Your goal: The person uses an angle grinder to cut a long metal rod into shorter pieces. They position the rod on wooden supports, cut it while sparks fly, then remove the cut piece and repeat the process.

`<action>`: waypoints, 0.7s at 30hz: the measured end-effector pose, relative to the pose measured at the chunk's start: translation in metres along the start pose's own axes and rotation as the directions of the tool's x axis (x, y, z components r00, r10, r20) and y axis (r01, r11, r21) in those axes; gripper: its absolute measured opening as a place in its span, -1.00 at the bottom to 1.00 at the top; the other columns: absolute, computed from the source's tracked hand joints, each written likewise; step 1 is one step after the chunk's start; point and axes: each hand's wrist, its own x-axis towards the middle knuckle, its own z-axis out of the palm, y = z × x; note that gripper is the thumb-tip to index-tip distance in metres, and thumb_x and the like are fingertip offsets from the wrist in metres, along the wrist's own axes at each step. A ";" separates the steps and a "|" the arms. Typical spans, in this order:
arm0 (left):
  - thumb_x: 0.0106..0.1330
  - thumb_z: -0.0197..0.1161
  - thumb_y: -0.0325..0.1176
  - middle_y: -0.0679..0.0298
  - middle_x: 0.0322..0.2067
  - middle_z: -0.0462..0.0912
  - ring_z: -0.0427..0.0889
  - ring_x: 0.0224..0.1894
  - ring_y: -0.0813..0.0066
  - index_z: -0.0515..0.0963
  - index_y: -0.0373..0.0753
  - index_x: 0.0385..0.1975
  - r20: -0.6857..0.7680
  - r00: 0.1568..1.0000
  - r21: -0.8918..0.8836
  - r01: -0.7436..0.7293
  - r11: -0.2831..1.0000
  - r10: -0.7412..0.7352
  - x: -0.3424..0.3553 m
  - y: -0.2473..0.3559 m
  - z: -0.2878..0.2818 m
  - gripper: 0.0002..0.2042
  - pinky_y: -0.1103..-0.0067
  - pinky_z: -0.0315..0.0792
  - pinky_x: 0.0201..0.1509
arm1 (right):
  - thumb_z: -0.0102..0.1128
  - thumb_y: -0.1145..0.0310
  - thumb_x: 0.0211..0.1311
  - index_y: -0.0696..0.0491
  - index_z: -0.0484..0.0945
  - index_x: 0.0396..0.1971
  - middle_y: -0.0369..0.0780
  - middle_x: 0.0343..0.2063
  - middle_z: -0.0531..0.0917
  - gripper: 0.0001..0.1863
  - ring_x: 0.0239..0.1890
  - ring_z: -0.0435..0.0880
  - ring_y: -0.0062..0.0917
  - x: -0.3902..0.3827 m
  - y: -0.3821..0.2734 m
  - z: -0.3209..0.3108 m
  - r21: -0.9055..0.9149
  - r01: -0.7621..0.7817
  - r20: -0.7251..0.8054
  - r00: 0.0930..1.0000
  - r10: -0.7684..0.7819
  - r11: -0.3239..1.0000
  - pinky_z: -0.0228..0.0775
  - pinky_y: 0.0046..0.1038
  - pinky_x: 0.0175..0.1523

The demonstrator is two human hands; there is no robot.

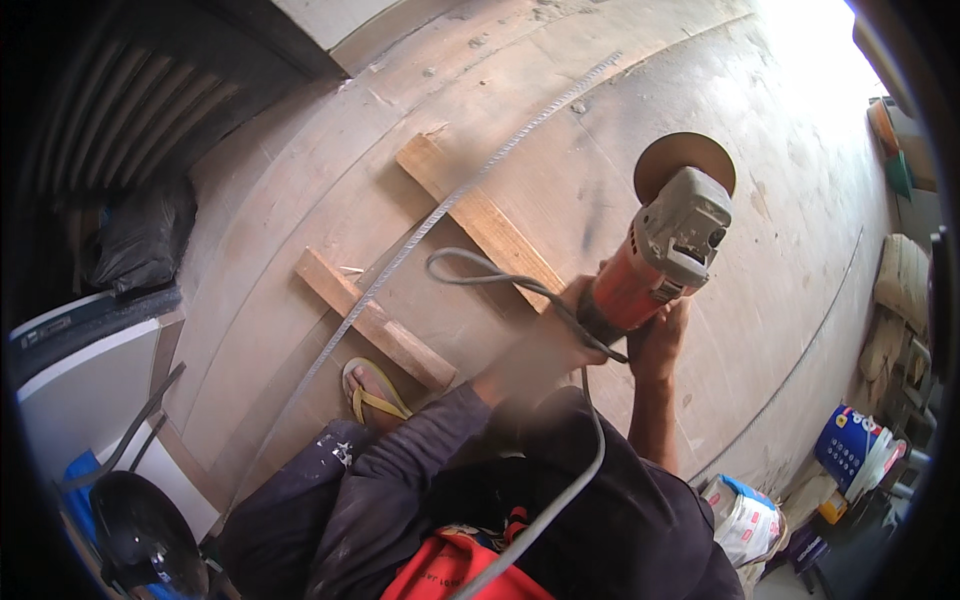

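At 2 o'clock, we grip the grinder (640,275) with left hand (568,328) and right hand (658,341). We judge this a positioning step; the next move calls for keeping the cord (507,277), looped at the grinder's 9 o'clock, clear of the disc (668,158).

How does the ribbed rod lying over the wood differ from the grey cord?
Surface: the rod is ribbed, while the cord looks smooth.
Shape: the rod runs on without a loop; the cord doubles back in a loop beside the left hand.
Place: the rod lies across two pieces of wood; the cord runs from beside the grinder down to the picture's lower edge.
Both are long, thin and greyish.
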 end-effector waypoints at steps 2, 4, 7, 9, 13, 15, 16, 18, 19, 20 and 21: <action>-0.16 0.50 -0.45 0.12 -0.03 0.47 0.48 0.05 0.40 0.24 -0.33 0.10 -0.055 0.998 0.099 -0.026 0.995 0.031 0.001 -0.005 0.003 -0.25 0.44 0.41 0.12 | -0.27 -0.33 0.33 0.23 0.21 0.24 0.03 0.03 0.53 -0.13 0.09 0.54 -0.25 -0.004 0.010 0.008 0.150 -0.032 -0.231 0.971 0.066 0.988 0.35 -0.22 0.22; -0.16 0.51 -0.42 0.11 -0.04 0.47 0.48 0.05 0.40 0.23 -0.34 0.09 -0.125 0.989 0.215 -0.049 0.975 0.078 0.002 -0.010 0.000 -0.24 0.44 0.41 0.11 | -0.33 -0.27 0.39 0.18 0.18 0.28 0.01 0.13 0.45 -0.20 0.18 0.46 -0.27 -0.002 0.004 0.017 0.085 -0.024 -0.201 0.979 0.041 0.996 0.27 -0.20 0.30; -0.14 0.53 -0.40 0.14 -0.07 0.47 0.49 0.02 0.42 0.22 -0.32 0.05 -0.176 0.978 0.206 -0.072 0.976 0.109 0.003 -0.016 0.003 -0.26 0.45 0.44 0.06 | -0.31 -0.20 0.43 0.17 0.16 0.29 -0.06 0.24 0.34 -0.25 0.29 0.32 -0.32 0.000 0.002 0.021 0.035 -0.075 -0.217 0.973 0.081 0.997 0.18 -0.20 0.36; -0.14 0.53 -0.40 0.17 -0.10 0.47 0.49 -0.01 0.45 0.22 -0.31 0.04 -0.192 0.975 0.177 -0.079 0.981 0.113 0.003 -0.020 0.001 -0.27 0.46 0.45 0.02 | -0.20 -0.12 0.43 0.18 0.30 0.14 -0.13 0.05 0.46 -0.36 0.12 0.42 -0.43 0.006 0.011 0.014 -0.158 0.003 -0.201 0.979 -0.035 0.987 0.25 -0.34 0.20; -0.12 0.50 -0.43 0.21 -0.14 0.47 0.51 -0.08 0.49 0.21 -0.31 0.02 -0.190 0.982 0.026 0.001 1.000 0.004 -0.001 -0.011 -0.002 -0.31 0.50 0.48 -0.04 | -0.22 -0.02 0.48 0.24 0.20 0.26 -0.09 0.19 0.39 -0.36 0.21 0.38 -0.41 0.020 -0.011 0.027 -0.346 0.105 0.038 0.994 -0.098 0.932 0.24 -0.31 0.26; -0.11 0.46 -0.45 0.22 -0.17 0.46 0.51 -0.13 0.51 0.22 -0.31 0.00 -0.227 0.973 0.026 -0.030 0.999 0.035 -0.001 -0.010 -0.001 -0.34 0.50 0.48 -0.10 | -0.18 0.03 0.47 0.24 0.24 0.24 -0.10 0.16 0.41 -0.40 0.17 0.41 -0.44 0.022 -0.007 0.027 -0.288 0.086 -0.002 0.996 -0.090 0.954 0.26 -0.34 0.23; -0.12 0.47 -0.44 0.20 -0.18 0.47 0.52 -0.13 0.48 0.24 -0.31 -0.01 -0.236 0.968 0.119 -0.058 0.991 0.085 0.000 -0.008 -0.002 -0.35 0.47 0.47 -0.10 | -0.17 0.06 0.47 0.24 0.26 0.23 -0.11 0.15 0.42 -0.42 0.15 0.42 -0.45 0.024 -0.006 0.027 -0.253 0.080 -0.025 0.996 -0.089 0.964 0.27 -0.36 0.21; -0.15 0.47 -0.43 0.17 -0.20 0.48 0.53 -0.14 0.40 0.28 -0.31 -0.02 -0.249 0.951 0.298 -0.106 0.949 0.184 -0.001 -0.003 -0.007 -0.36 0.42 0.46 -0.11 | 0.00 0.02 0.38 0.21 0.33 0.14 -0.14 0.00 0.50 -0.42 0.05 0.47 -0.48 0.023 -0.008 0.033 -0.167 0.048 -0.088 0.994 -0.063 0.985 0.30 -0.40 0.14; -0.16 0.47 -0.41 0.15 -0.22 0.49 0.53 -0.13 0.33 0.31 -0.31 -0.03 -0.279 0.921 0.413 -0.139 0.900 0.271 -0.001 0.001 -0.008 -0.37 0.39 0.45 -0.10 | 0.09 0.00 0.33 0.20 0.37 0.10 -0.15 -0.08 0.55 -0.42 0.00 0.50 -0.50 0.022 -0.009 0.037 -0.123 0.032 -0.116 0.992 -0.046 0.992 0.32 -0.41 0.10; -0.18 0.47 -0.40 0.13 -0.23 0.49 0.53 -0.13 0.26 0.33 -0.31 -0.04 -0.297 0.885 0.524 -0.162 0.836 0.358 0.000 0.006 -0.008 -0.37 0.35 0.44 -0.10 | 0.14 0.00 0.29 0.20 0.39 0.07 -0.16 -0.10 0.56 -0.41 -0.04 0.51 -0.50 0.022 -0.014 0.041 -0.228 0.008 -0.111 0.993 -0.034 0.974 0.34 -0.42 0.07; -0.19 0.48 -0.38 0.11 -0.24 0.50 0.52 -0.13 0.19 0.35 -0.30 -0.05 -0.299 0.846 0.625 -0.176 0.760 0.442 0.000 0.011 -0.008 -0.38 0.32 0.43 -0.09 | 0.20 0.00 0.25 0.21 0.40 0.04 -0.17 -0.13 0.57 -0.41 -0.07 0.53 -0.51 0.021 -0.021 0.044 -0.331 -0.017 -0.113 0.993 -0.021 0.943 0.36 -0.43 0.05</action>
